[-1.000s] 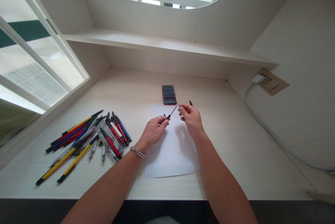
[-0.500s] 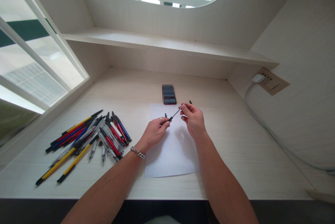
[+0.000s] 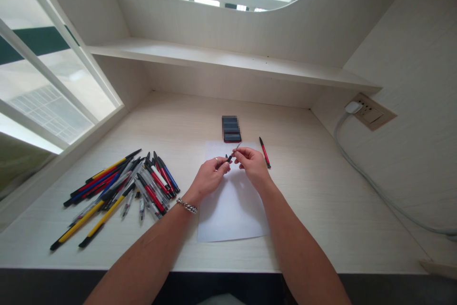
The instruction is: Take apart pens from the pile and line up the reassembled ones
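Pinched in my left hand (image 3: pixel 210 175) is a short black pen part (image 3: pixel 229 158), tilted up to the right above the paper. A thin pen refill (image 3: pixel 238 145) rises from its upper end, and the fingertips of my right hand (image 3: pixel 254 164) are closed on it close to the black part. The fingers hide how far the refill sits inside. Another small dark tip (image 3: pixel 226 155) shows just behind my left fingers; I cannot make out what it belongs to. Under both hands lies a white sheet of paper (image 3: pixel 232 219).
A large pile of pens (image 3: pixel 153 191) in several colours spreads over the desk's left side. A red and black pen (image 3: pixel 264 152) lies right of the paper, and a phone (image 3: pixel 231 129) behind it. A white cable (image 3: pixel 371 183) runs down the right wall from a socket.
My right hand has moved left and down along the refill, closer to my left hand. The red and black pen on the right has come out from behind it.
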`<move>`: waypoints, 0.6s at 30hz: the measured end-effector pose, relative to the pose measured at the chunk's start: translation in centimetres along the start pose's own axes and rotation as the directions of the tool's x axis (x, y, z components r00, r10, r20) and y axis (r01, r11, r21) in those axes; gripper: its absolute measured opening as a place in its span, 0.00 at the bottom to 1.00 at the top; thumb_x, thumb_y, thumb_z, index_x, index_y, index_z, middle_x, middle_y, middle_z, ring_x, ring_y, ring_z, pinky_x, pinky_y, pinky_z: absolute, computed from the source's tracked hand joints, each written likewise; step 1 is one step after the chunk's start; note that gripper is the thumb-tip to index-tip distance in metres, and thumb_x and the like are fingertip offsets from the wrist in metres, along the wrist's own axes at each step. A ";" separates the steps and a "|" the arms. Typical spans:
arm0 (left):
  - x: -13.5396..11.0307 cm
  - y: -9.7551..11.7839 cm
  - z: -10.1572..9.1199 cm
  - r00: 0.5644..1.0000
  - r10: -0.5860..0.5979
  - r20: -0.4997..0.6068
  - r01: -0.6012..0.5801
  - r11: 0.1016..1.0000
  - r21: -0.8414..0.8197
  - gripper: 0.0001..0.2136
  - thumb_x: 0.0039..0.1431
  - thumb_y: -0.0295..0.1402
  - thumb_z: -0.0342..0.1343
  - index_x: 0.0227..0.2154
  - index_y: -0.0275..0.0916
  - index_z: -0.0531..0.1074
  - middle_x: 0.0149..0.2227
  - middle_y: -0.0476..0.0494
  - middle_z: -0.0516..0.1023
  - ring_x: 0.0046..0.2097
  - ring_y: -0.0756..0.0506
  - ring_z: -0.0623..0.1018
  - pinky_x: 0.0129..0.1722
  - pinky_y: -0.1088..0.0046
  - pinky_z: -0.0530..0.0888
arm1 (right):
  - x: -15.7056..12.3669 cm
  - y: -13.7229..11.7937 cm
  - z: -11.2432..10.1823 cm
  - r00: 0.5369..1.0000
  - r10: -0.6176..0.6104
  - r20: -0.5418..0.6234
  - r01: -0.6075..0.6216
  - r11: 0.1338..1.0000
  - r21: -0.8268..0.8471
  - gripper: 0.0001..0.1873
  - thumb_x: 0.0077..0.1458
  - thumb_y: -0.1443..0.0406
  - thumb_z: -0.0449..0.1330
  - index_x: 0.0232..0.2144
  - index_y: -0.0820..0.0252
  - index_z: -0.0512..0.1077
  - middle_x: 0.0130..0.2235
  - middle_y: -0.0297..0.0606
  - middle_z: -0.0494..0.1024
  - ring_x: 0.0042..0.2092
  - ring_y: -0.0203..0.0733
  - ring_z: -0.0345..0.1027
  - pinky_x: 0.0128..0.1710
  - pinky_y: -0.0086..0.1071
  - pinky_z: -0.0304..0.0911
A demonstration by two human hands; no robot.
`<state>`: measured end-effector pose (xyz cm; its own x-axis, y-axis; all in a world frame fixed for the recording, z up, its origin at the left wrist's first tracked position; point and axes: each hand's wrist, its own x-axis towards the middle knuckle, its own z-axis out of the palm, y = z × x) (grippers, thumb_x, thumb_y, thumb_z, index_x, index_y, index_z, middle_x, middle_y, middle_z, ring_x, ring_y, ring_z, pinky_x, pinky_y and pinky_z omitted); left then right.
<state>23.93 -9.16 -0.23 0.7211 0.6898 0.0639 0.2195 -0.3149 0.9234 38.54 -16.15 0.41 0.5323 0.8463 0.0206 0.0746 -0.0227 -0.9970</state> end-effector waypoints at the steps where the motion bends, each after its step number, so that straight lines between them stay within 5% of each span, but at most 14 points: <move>1: 0.1 -0.1 0.0 1.000 -0.005 -0.015 0.005 1.000 -0.012 0.14 0.60 0.40 0.49 0.34 0.38 0.75 0.31 0.46 0.78 0.34 0.47 0.74 0.34 0.73 0.68 | 0.1 0.4 0.1 0.999 -0.034 -0.022 0.032 0.994 -0.103 0.11 0.50 0.59 0.60 0.35 0.59 0.75 0.35 0.39 0.79 0.32 0.38 0.70 0.32 0.32 0.62; 6: 0.3 -0.7 -0.1 0.996 -0.032 -0.077 0.027 0.998 -0.061 0.15 0.60 0.42 0.49 0.36 0.37 0.75 0.30 0.46 0.77 0.32 0.47 0.74 0.31 0.73 0.68 | 0.3 1.3 1.1 0.994 -0.106 -0.020 0.070 0.773 -0.631 0.13 0.54 0.57 0.58 0.37 0.56 0.76 0.38 0.41 0.79 0.38 0.44 0.70 0.38 0.36 0.60; 11: 0.4 -0.9 0.0 0.997 -0.014 -0.074 0.007 0.996 -0.085 0.14 0.60 0.41 0.49 0.37 0.37 0.75 0.32 0.44 0.78 0.34 0.46 0.75 0.35 0.72 0.69 | 0.2 1.2 2.2 0.999 -0.049 -0.016 0.017 0.602 -0.799 0.12 0.52 0.56 0.60 0.34 0.54 0.77 0.40 0.44 0.77 0.37 0.46 0.69 0.32 0.34 0.55; 13: 0.4 -0.8 0.0 0.997 -0.021 -0.070 0.015 0.996 -0.084 0.14 0.60 0.41 0.49 0.37 0.37 0.75 0.31 0.44 0.78 0.34 0.47 0.75 0.34 0.72 0.69 | 0.3 1.3 1.9 0.999 -0.043 -0.011 0.019 0.641 -0.767 0.09 0.51 0.58 0.60 0.30 0.55 0.76 0.37 0.43 0.78 0.36 0.45 0.68 0.31 0.34 0.55; 18: 0.2 -0.5 0.1 0.997 -0.054 -0.052 0.050 0.996 -0.072 0.16 0.60 0.43 0.49 0.38 0.36 0.75 0.31 0.45 0.78 0.34 0.47 0.75 0.33 0.72 0.69 | 1.0 1.4 0.2 0.998 -0.047 -0.034 0.027 0.896 -0.443 0.07 0.48 0.60 0.62 0.29 0.56 0.75 0.30 0.37 0.77 0.33 0.41 0.68 0.33 0.33 0.58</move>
<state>24.02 -8.95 -0.69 0.6729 0.7390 0.0334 0.2074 -0.2317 0.9504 39.01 -15.27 -1.00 0.5569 0.8276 0.0698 0.4546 -0.2333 -0.8596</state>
